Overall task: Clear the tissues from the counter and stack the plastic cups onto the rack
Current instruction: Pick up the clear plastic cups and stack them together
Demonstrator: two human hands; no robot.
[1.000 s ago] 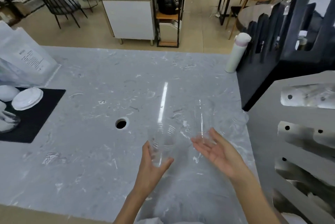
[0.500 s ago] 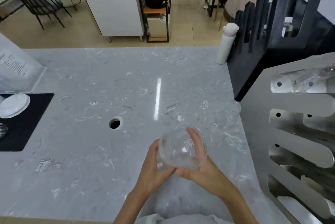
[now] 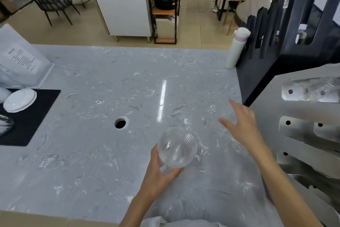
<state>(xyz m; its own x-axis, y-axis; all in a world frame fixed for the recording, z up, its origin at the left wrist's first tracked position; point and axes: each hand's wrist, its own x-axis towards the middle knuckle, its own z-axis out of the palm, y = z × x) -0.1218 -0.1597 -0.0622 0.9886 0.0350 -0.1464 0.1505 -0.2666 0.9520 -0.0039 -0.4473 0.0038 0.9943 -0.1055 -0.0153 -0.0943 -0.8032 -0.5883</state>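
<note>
My left hand (image 3: 160,173) grips clear plastic cups (image 3: 176,147), nested and held with the mouth tilted toward me above the grey marble counter (image 3: 92,162). My right hand (image 3: 242,125) is open, fingers spread, stretched out to the right over the counter. Another clear cup (image 3: 223,125) seems to stand under its fingers, too faint to be sure. The metal cup rack (image 3: 301,146) rises at the right edge, with clear cups (image 3: 312,91) lying in its top slot. No tissues are in sight.
A round hole (image 3: 120,123) is cut into the counter's middle. A black mat (image 3: 27,116) at the left carries a white lid (image 3: 20,100). A white bag (image 3: 20,61) stands behind it. A white bottle (image 3: 236,48) sits beside a dark slotted rack (image 3: 294,30) at back right.
A second ago each hand was at its own cup; both hands then joined the cups. Now my right hand has let go and moved right and away, while my left keeps the cups.
</note>
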